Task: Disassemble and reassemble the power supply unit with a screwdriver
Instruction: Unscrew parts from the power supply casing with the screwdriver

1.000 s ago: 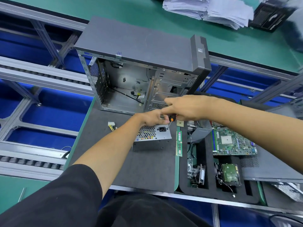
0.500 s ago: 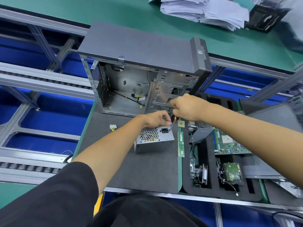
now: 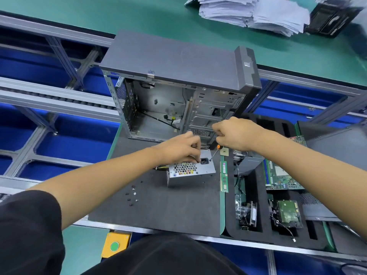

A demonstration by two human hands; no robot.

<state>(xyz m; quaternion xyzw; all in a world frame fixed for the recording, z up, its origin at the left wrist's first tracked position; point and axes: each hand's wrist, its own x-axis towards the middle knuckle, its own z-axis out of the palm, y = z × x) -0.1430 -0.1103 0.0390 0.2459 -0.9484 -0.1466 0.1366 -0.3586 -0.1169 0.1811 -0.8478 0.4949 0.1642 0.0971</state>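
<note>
1. Left arm: short black sleeve [image 3: 27,231] covering the upper arm; forearm bare.
2. Right arm: bare over its whole visible length; no sleeve in view.
3. Left hand [image 3: 178,148] and right hand [image 3: 236,133]: ungloved.
4. Lower body: black garment [image 3: 164,257] at bottom centre of view.

power supply unit [image 3: 191,170]: bare shiny metal | mat [image 3: 162,211]: matt dark foam

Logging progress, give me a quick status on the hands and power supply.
Left hand holds power supply steady. Right hand grips screwdriver, tip at its corner. Loose screws nearby, nothing blocking.
</note>
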